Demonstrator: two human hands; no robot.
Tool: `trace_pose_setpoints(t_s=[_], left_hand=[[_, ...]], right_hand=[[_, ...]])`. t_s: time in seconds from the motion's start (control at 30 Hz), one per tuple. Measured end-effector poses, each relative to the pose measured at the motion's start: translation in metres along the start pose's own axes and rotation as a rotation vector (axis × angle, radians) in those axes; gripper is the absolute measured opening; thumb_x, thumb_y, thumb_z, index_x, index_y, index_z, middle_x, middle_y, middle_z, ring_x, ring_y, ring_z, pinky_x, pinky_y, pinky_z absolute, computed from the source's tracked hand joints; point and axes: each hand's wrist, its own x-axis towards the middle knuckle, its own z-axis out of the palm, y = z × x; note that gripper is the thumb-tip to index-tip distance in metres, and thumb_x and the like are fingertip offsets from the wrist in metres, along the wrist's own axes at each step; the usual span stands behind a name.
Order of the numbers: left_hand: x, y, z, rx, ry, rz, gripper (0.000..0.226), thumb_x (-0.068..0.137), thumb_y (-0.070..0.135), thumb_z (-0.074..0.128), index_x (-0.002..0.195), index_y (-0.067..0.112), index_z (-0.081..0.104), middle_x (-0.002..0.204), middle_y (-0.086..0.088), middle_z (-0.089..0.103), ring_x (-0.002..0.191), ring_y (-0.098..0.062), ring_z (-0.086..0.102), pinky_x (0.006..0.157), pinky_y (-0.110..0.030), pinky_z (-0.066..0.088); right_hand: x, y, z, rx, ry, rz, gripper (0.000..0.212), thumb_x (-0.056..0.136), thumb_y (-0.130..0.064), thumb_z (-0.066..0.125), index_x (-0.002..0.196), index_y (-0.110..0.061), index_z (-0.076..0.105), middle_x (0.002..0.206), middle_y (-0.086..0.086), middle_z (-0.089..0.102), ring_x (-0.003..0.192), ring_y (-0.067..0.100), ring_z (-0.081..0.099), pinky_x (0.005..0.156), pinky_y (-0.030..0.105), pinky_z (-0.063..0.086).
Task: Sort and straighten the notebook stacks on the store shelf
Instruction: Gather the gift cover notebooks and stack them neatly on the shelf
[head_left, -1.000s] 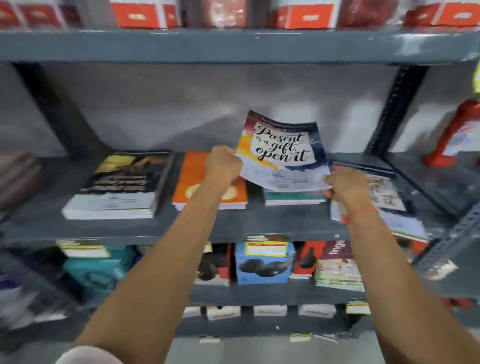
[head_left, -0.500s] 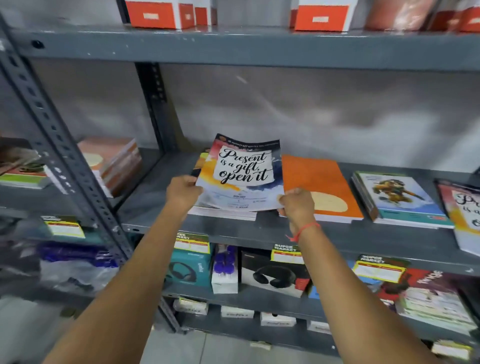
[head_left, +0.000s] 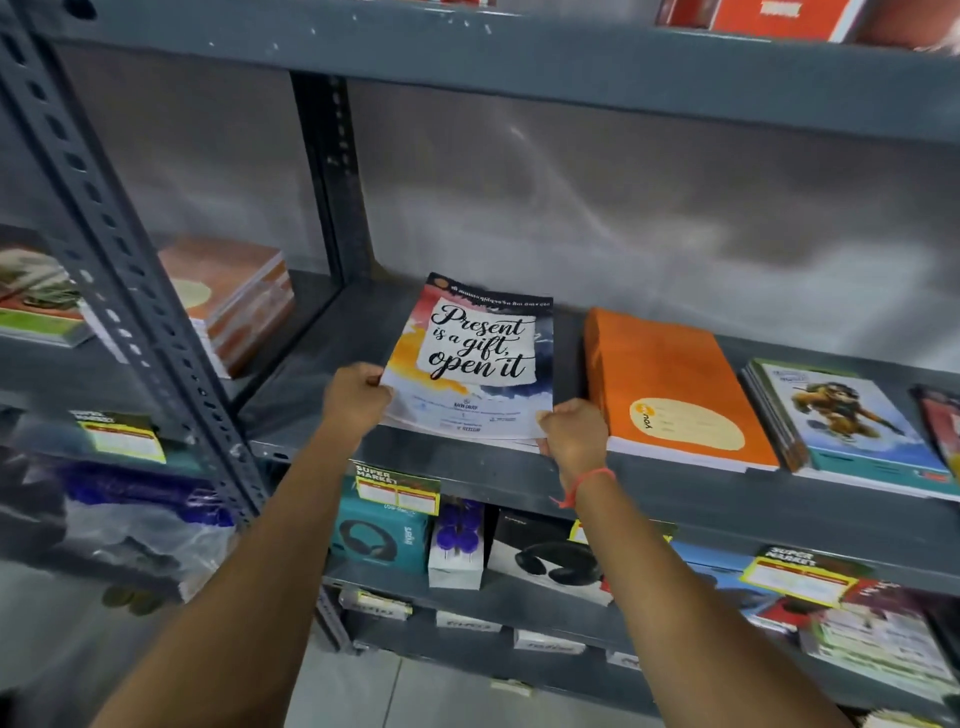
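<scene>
A notebook with the words "Present is a gift, open it" (head_left: 480, 353) lies nearly flat on top of a low stack at the left of the grey shelf (head_left: 675, 493). My left hand (head_left: 356, 397) grips its near left corner. My right hand (head_left: 574, 434), with a red thread at the wrist, grips its near right corner. To its right lie an orange notebook stack (head_left: 670, 384) and a stack with a cartoon lion cover (head_left: 841, 421). Another stack (head_left: 943, 426) shows at the far right edge, cut off.
A perforated grey upright (head_left: 130, 291) stands left of my arms, with more notebook stacks (head_left: 228, 301) in the bay beyond it. The shelf below holds headphone boxes (head_left: 379, 535) and yellow price tags (head_left: 397, 491). Red-orange boxes (head_left: 779, 15) sit on the shelf above.
Both hands carried the notebook leftwards from the right-hand stacks and lowered it onto the leftmost stack, where it now lies almost flat. The view shifted left with them.
</scene>
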Motion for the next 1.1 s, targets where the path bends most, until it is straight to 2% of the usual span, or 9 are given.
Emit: trace_pose_setpoints(t_s=[0.07, 0.13, 0.27, 0.4, 0.53, 0.67, 0.9, 1.0, 1.1], left_hand=[[-0.002, 0.000, -0.001, 0.071, -0.010, 0.002, 0.014, 0.077, 0.001, 0.058, 0.088, -0.001, 0.067, 0.094, -0.025, 0.068, 0.093, -0.037, 0.062, 0.078, -0.041, 0.048], [-0.003, 0.000, -0.002, 0.155, -0.029, -0.005, 0.008, 0.078, 0.005, 0.059, 0.081, 0.000, 0.065, 0.090, -0.027, 0.066, 0.092, -0.036, 0.061, 0.079, -0.041, 0.047], [0.000, 0.005, -0.006, 0.357, -0.082, -0.029, 0.017, 0.078, 0.007, 0.054, 0.063, -0.001, 0.056, 0.069, -0.026, 0.057, 0.078, -0.038, 0.057, 0.068, -0.040, 0.045], [-0.004, 0.021, 0.002, 0.600, 0.020, 0.029, 0.017, 0.080, 0.008, 0.047, 0.089, -0.001, 0.059, 0.109, -0.027, 0.058, 0.109, -0.044, 0.049, 0.089, -0.049, 0.046], [-0.025, 0.059, 0.043, 0.604, 0.064, 0.172, 0.030, 0.081, 0.015, 0.052, 0.108, 0.003, 0.059, 0.119, -0.023, 0.052, 0.112, -0.043, 0.045, 0.090, -0.049, 0.044], [-0.054, 0.106, 0.106, 0.539, -0.013, 0.302, 0.029, 0.084, 0.021, 0.052, 0.108, 0.008, 0.061, 0.119, -0.022, 0.055, 0.109, -0.042, 0.051, 0.089, -0.046, 0.047], [-0.158, 0.199, 0.274, 0.317, -0.282, 0.535, 0.024, 0.083, 0.017, 0.052, 0.097, 0.004, 0.066, 0.108, -0.023, 0.065, 0.104, -0.038, 0.059, 0.085, -0.043, 0.049], [-0.210, 0.230, 0.353, 0.241, -0.489, 0.504, 0.023, 0.084, 0.015, 0.051, 0.094, 0.001, 0.066, 0.104, -0.024, 0.066, 0.101, -0.038, 0.060, 0.081, -0.038, 0.049], [-0.254, 0.251, 0.420, 0.291, -0.640, 0.433, 0.021, 0.085, 0.015, 0.049, 0.073, 0.002, 0.061, 0.098, -0.028, 0.065, 0.096, -0.038, 0.059, 0.066, -0.035, 0.037]], right_hand=[[0.001, 0.005, 0.001, -0.086, 0.006, -0.022, 0.030, 0.076, -0.004, 0.052, 0.050, -0.012, 0.039, 0.060, 0.014, 0.051, 0.062, 0.027, 0.052, 0.059, 0.037, 0.044], [0.001, 0.009, -0.002, -0.214, -0.010, -0.036, 0.022, 0.078, -0.013, 0.054, 0.058, -0.008, 0.048, 0.069, 0.017, 0.063, 0.068, 0.034, 0.063, 0.067, 0.037, 0.051], [0.002, 0.011, -0.005, -0.328, -0.053, -0.057, 0.016, 0.077, -0.021, 0.059, 0.070, -0.007, 0.054, 0.080, 0.020, 0.069, 0.080, 0.037, 0.068, 0.077, 0.040, 0.056], [-0.002, 0.006, -0.018, -0.366, -0.039, -0.135, 0.015, 0.080, -0.018, 0.055, 0.082, -0.003, 0.057, 0.093, 0.020, 0.068, 0.083, 0.038, 0.065, 0.077, 0.040, 0.055], [-0.001, 0.003, -0.062, -0.323, 0.139, -0.210, 0.023, 0.085, -0.015, 0.049, 0.098, -0.002, 0.063, 0.105, 0.018, 0.063, 0.092, 0.038, 0.060, 0.077, 0.035, 0.047], [0.010, 0.008, -0.128, -0.293, 0.340, -0.241, 0.025, 0.088, -0.017, 0.046, 0.096, -0.010, 0.068, 0.110, 0.014, 0.064, 0.095, 0.036, 0.062, 0.076, 0.033, 0.047], [0.041, 0.071, -0.300, -0.301, 0.585, -0.181, 0.027, 0.089, -0.015, 0.044, 0.098, -0.006, 0.068, 0.108, 0.022, 0.063, 0.092, 0.041, 0.061, 0.075, 0.040, 0.049], [0.046, 0.106, -0.377, -0.343, 0.642, -0.082, 0.028, 0.090, -0.012, 0.042, 0.100, 0.000, 0.064, 0.111, 0.027, 0.060, 0.094, 0.043, 0.060, 0.076, 0.041, 0.047], [0.052, 0.143, -0.445, -0.383, 0.666, 0.030, 0.028, 0.088, -0.010, 0.040, 0.102, 0.001, 0.062, 0.114, 0.029, 0.059, 0.099, 0.044, 0.058, 0.079, 0.042, 0.046]])
